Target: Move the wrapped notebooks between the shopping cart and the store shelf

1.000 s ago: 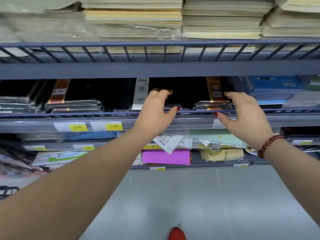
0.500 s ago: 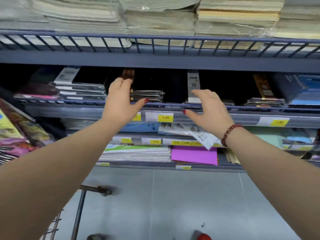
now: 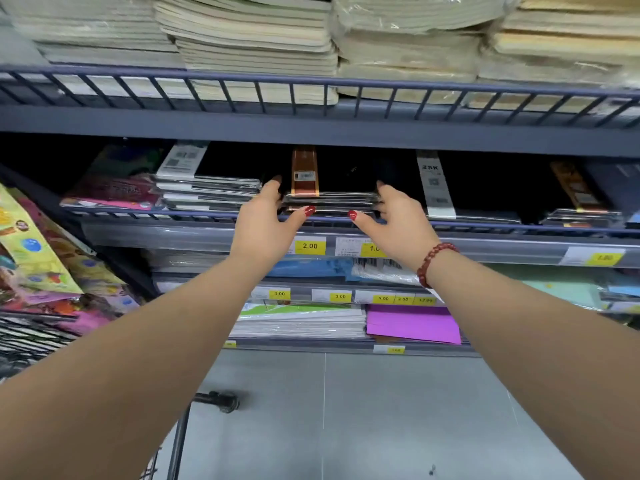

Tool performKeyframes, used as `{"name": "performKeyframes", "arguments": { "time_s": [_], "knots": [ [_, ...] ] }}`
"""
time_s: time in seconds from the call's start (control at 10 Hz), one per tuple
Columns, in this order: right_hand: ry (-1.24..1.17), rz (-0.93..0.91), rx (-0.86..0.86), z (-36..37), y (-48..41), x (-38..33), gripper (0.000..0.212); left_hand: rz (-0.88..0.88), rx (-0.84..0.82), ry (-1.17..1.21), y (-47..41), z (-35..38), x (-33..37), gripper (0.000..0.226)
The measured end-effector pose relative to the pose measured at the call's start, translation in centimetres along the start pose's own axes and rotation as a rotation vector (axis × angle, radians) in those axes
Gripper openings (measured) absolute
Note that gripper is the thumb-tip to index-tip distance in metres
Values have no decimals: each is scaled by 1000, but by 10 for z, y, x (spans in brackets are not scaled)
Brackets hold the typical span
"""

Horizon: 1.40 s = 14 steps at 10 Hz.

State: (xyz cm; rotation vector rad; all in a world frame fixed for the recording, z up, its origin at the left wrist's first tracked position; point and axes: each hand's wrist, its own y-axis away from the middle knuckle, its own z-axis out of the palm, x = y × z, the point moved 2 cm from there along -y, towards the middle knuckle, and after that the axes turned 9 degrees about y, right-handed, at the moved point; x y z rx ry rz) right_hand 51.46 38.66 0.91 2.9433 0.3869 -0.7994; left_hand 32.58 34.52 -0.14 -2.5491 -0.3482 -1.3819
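Fingers straight, left hand [image 3: 264, 225] and right hand [image 3: 398, 226] against opposite sides of wrapped notebooks [image 3: 332, 199]

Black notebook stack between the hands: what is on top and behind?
An orange band with a barcode crosses the top of the stack. Behind, the shelf is too dark to tell.

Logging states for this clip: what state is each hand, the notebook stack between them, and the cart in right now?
Left hand, fingers straight along the stack's left side, thumb at its front.
Right hand, fingers straight along its right side, thumb at its front.
Wrapped notebook stack, lying flat on the middle shelf, between both hands.
Shopping cart, on the floor below the left arm; contents out of view.
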Motion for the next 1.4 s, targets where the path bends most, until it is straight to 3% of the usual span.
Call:
{"name": "performKeyframes", "arguments": {
  "time_s": [0.1, 0.3, 0.6, 0.9, 1.0, 1.2, 1.3, 1.4],
  "knots": [
    [-60, 53, 56, 5, 0, -5, 68, -49, 41, 125, -2, -3, 0, 55],
    [-57, 79, 118, 6, 2, -10, 56, -58, 179, 89, -8, -6, -3, 32],
    [34, 82, 135, -3, -12, -13, 45, -4, 199, 122, -14, -4, -10, 21],
    [140, 80, 101, -3, -13, -12, 34, -16, 223, 93, -13, -4, -9, 37],
    [146, 77, 84, -5, -13, -14, 30, -9, 229, 113, -12, -3, -9, 21],
    [170, 39, 24, -9, -6, -12, 29, -21, 116, 102, -5, -8, -8, 38],
    [279, -11, -94, -12, 4, -10, 52, 49, -18, 51, 6, -10, -3, 43],
    [353, -16, -93, -19, 20, -9, 59, 87, -32, -162, 18, -17, -3, 55]
  ]
}}
